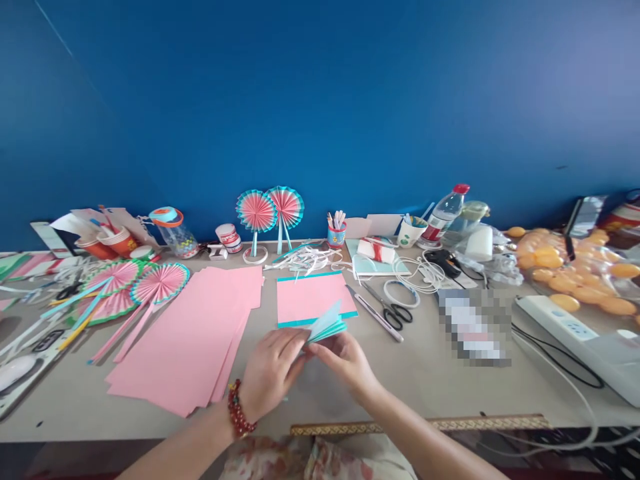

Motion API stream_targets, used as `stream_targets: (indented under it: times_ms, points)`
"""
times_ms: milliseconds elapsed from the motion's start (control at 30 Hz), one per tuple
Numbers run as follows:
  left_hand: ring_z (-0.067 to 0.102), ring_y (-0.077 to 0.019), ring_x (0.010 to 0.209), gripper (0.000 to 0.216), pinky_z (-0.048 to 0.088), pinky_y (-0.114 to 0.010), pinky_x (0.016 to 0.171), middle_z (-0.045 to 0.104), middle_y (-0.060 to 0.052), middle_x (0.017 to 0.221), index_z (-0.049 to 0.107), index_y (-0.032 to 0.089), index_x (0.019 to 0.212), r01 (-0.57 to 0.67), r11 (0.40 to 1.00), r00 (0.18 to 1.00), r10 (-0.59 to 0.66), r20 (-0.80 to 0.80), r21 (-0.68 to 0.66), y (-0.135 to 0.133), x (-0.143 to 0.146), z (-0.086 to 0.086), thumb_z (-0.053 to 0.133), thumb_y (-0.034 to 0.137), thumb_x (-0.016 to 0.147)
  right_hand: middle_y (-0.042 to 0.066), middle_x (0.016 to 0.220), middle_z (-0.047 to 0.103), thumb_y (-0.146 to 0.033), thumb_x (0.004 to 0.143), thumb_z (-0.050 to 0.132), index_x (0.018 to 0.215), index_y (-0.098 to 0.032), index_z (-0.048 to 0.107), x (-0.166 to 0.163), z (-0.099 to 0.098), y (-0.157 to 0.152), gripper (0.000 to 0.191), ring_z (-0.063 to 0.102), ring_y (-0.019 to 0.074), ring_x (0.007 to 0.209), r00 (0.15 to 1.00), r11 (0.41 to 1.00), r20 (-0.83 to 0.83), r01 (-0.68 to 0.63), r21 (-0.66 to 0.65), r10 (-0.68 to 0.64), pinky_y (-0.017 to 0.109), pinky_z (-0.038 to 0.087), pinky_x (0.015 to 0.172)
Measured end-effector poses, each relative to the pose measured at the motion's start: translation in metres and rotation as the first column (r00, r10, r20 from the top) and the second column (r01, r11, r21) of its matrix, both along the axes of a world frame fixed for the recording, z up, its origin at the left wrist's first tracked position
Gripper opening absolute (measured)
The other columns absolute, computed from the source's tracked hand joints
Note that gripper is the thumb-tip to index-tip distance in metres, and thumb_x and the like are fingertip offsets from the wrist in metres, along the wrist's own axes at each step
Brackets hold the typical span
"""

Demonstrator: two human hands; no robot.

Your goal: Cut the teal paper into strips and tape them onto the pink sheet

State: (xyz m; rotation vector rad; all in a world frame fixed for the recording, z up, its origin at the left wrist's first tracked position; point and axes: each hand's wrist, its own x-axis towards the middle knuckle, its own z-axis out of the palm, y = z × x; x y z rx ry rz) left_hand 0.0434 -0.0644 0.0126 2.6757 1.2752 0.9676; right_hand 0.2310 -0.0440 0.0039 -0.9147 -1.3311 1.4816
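Observation:
My left hand (273, 373) and my right hand (347, 360) together pinch a pleated strip of paper (326, 325), pink with a teal edge, folded like an accordion and fanning upward. A red bead bracelet (238, 409) circles my left wrist. Just beyond the hands a flat pink sheet with teal borders (313, 298) lies on the table. To the left spreads a pile of pink paper sheets (193, 340).
Finished paper fans (130, 283) lie at the left; two more fans (270, 210) stand upright at the back. Scissors (393, 308), a knife, tape rolls, cups, a water bottle (443, 213), a power strip (570, 327), cables and a bag of oranges (570, 267) crowd the right.

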Motion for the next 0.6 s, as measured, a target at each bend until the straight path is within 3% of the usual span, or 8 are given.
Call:
stream_targets:
  times_ms: [133, 200, 233, 300, 367, 400, 467, 600]
  points:
    - [0.066, -0.0203, 0.098, 0.033, 0.054, -0.035, 0.086, 0.070, -0.007, 0.108, 0.054, 0.019, 0.129, 0.031, 0.994, 0.999, -0.027, -0.046, 0.102, 0.024, -0.003, 0.002, 0.043, 0.009, 0.100, 0.008, 0.097, 0.073, -0.051, 0.083, 0.069, 0.106, -0.021, 0.063, 0.011, -0.006, 0.002, 0.038, 0.070, 0.0236, 0.092, 0.999, 0.998, 0.025, 0.047, 0.031, -0.048, 0.038, 0.057, 0.084]
    - [0.064, -0.0207, 0.099, 0.033, 0.053, -0.035, 0.087, 0.069, -0.007, 0.108, 0.055, 0.018, 0.127, 0.033, 0.991, 0.996, -0.021, -0.090, 0.131, 0.031, -0.008, 0.000, 0.043, 0.007, 0.098, 0.007, 0.093, 0.071, -0.045, 0.088, 0.065, 0.107, -0.020, 0.060, 0.026, -0.009, 0.001, 0.031, 0.069, 0.0205, 0.081, 0.960, 0.962, 0.194, 0.157, 0.223, -0.202, 0.034, 0.057, 0.071]
    - [0.063, -0.0214, 0.099, 0.032, 0.053, -0.036, 0.087, 0.068, -0.007, 0.109, 0.056, 0.018, 0.125, 0.026, 0.989, 0.993, -0.008, -0.122, 0.145, 0.033, -0.009, -0.002, 0.044, 0.007, 0.098, 0.006, 0.093, 0.070, -0.039, 0.090, 0.063, 0.107, -0.021, 0.058, 0.033, -0.010, -0.001, 0.026, 0.067, 0.0192, 0.080, 0.903, 0.895, 0.271, 0.212, 0.393, -0.333, 0.033, 0.056, 0.070]
    - [0.061, -0.0226, 0.098, 0.027, 0.052, -0.037, 0.085, 0.066, -0.007, 0.108, 0.058, 0.017, 0.119, 0.011, 0.987, 0.981, 0.020, -0.195, 0.158, 0.035, -0.007, -0.004, 0.048, 0.007, 0.096, 0.008, 0.101, 0.068, -0.028, 0.090, 0.063, 0.111, -0.021, 0.057, 0.042, -0.008, -0.004, 0.024, 0.065, 0.0211, 0.092, 0.744, 0.651, 0.322, 0.195, 0.733, -0.586, 0.037, 0.054, 0.081]
    - [0.059, -0.0230, 0.094, 0.019, 0.051, -0.038, 0.082, 0.064, -0.007, 0.102, 0.060, 0.016, 0.108, -0.004, 0.988, 0.962, 0.046, -0.269, 0.156, 0.034, 0.000, -0.007, 0.051, 0.007, 0.094, 0.011, 0.120, 0.065, -0.023, 0.089, 0.065, 0.125, -0.022, 0.055, 0.044, -0.003, -0.007, 0.037, 0.059, 0.0258, 0.114, 0.608, 0.448, 0.348, 0.014, 0.894, -0.714, 0.044, 0.046, 0.098]
    - [0.058, -0.0232, 0.091, 0.015, 0.050, -0.039, 0.081, 0.063, -0.007, 0.098, 0.060, 0.016, 0.103, -0.015, 0.988, 0.950, 0.063, -0.305, 0.157, 0.034, 0.004, -0.007, 0.052, 0.007, 0.093, 0.012, 0.128, 0.062, -0.024, 0.090, 0.064, 0.131, -0.023, 0.053, 0.042, 0.001, -0.008, 0.043, 0.054, 0.0274, 0.122, 0.558, 0.414, 0.391, -0.092, 0.905, -0.731, 0.047, 0.041, 0.105]
    - [0.056, -0.0238, 0.088, 0.010, 0.048, -0.040, 0.078, 0.060, -0.006, 0.092, 0.059, 0.016, 0.095, -0.025, 0.987, 0.929, 0.081, -0.360, 0.156, 0.032, 0.013, -0.009, 0.053, 0.008, 0.092, 0.009, 0.131, 0.062, -0.025, 0.094, 0.059, 0.132, -0.025, 0.055, 0.036, 0.005, -0.007, 0.038, 0.053, 0.0266, 0.123, 0.495, 0.450, 0.514, -0.253, 0.856, -0.700, 0.048, 0.034, 0.110]
    - [0.053, -0.0228, 0.082, 0.013, 0.045, -0.039, 0.074, 0.055, -0.005, 0.085, 0.058, 0.018, 0.089, 0.045, 0.994, 0.918, -0.002, -0.396, 0.099, 0.026, 0.018, -0.015, 0.049, 0.011, 0.096, 0.006, 0.091, 0.071, -0.019, 0.100, 0.046, 0.100, -0.024, 0.068, 0.034, 0.000, -0.001, 0.022, 0.060, 0.0206, 0.095, 0.477, 0.562, 0.687, -0.397, 0.725, -0.549, 0.038, 0.045, 0.090]
